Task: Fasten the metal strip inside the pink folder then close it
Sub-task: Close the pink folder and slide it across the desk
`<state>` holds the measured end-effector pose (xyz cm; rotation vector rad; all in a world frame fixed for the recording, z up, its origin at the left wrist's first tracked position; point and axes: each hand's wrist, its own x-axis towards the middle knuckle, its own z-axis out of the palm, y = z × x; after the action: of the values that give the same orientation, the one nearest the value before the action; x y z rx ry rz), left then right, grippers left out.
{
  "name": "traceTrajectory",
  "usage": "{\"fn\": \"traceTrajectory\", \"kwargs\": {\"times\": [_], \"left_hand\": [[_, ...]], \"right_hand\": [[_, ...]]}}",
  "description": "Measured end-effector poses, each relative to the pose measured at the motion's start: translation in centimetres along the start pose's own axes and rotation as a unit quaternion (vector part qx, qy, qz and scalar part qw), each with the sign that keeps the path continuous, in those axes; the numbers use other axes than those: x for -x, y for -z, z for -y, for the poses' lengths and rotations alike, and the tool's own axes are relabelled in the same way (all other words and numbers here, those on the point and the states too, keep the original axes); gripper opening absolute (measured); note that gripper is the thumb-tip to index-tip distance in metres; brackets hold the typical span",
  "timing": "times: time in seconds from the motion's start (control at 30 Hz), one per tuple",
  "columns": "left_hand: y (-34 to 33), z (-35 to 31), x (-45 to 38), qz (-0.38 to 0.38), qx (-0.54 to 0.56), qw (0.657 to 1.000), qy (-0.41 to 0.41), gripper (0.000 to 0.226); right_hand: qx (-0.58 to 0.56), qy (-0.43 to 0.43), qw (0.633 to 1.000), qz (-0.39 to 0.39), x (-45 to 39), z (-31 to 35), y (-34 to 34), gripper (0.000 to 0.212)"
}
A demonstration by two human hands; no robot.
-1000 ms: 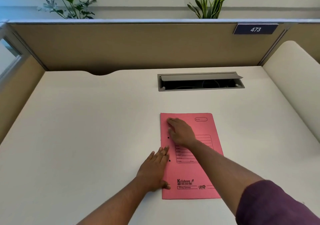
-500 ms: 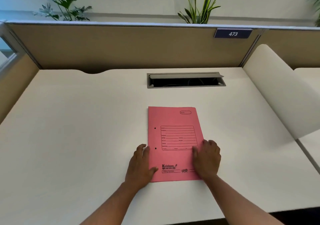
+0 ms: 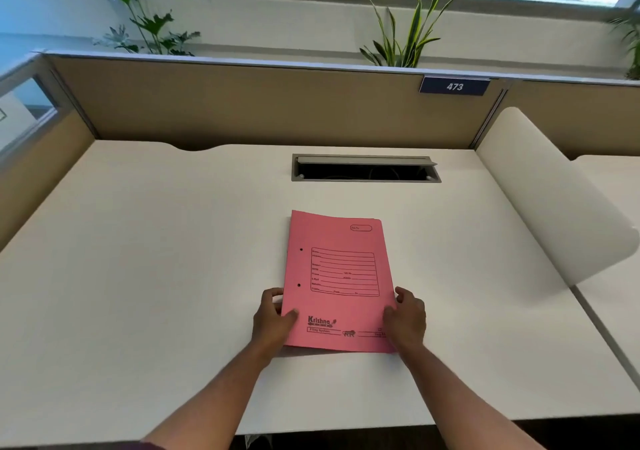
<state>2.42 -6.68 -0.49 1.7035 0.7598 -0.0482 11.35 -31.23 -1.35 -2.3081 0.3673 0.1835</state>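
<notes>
Half a second ago your palms lay flat on the closed pink folder [image 3: 337,283]; now your left hand [image 3: 273,321] and right hand [image 3: 407,318] pinch its lower edges at frame centre, near end lifted off the desk [image 3: 138,276]. Task looks finished.

"Krishna" on pink folder [image 3: 337,276]; "473" on plate [image 3: 454,86]

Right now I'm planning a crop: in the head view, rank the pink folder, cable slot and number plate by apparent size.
1. Pink folder
2. Cable slot
3. Number plate
The plate and slot sit farther away, so true sizes stay unsure.
</notes>
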Motion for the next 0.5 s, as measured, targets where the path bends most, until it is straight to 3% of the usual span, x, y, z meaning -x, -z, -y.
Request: {"fn": "traceTrajectory", "kwargs": {"times": [0.1, 0.33, 0.5], "left_hand": [[0.0, -0.1, 0.3, 0.016, 0.030, 0.999, 0.014, 0.042], [-0.1, -0.6, 0.3, -0.063, 0.049, 0.995, 0.064, 0.028], [0.6, -0.8, 0.2, -0.057, 0.055, 0.995, 0.065, 0.021]], "right_hand": [[-0.051, -0.006, 0.999, 0.008, -0.1, -0.3, 0.1, 0.053], [-0.081, -0.027, 0.996, -0.004, 0.5, 0.1, -0.2, 0.043], [-0.143, -0.051, 0.984, 0.090, 0.6, 0.9, -0.8, 0.027]]}}
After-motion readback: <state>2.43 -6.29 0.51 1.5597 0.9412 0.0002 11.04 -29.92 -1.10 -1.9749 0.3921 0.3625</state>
